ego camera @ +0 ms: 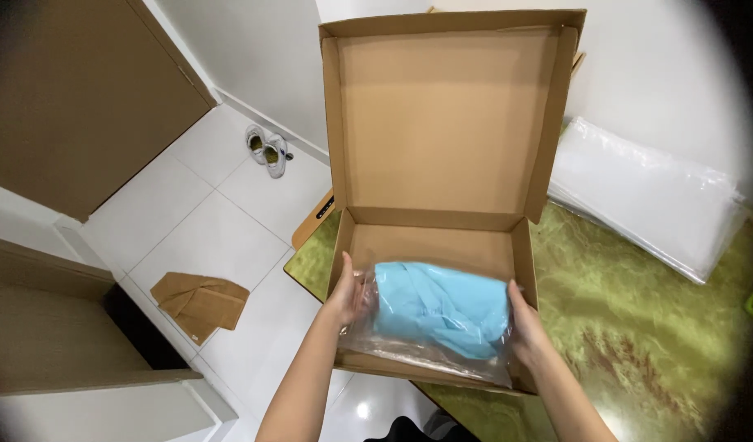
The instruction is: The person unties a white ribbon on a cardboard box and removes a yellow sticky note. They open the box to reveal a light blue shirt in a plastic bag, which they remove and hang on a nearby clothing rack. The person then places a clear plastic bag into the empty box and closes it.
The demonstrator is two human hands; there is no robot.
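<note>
A glossy desk (638,327) with a green marbled top carried a flat corrugated cardboard box (442,115), its hinged lid standing upright and its plain brown inside showing. Beside it on the desk lay a stack of clear plastic bags (646,196), smooth and crinkled at the edges. Inside the box's tray sat a folded light-blue garment in a clear plastic bag (438,311), soft and shiny. The left hand (348,299) and the right hand (525,327) pressed flat against the packet's two ends, fingers spread and partly curled, gripping it between them.
</note>
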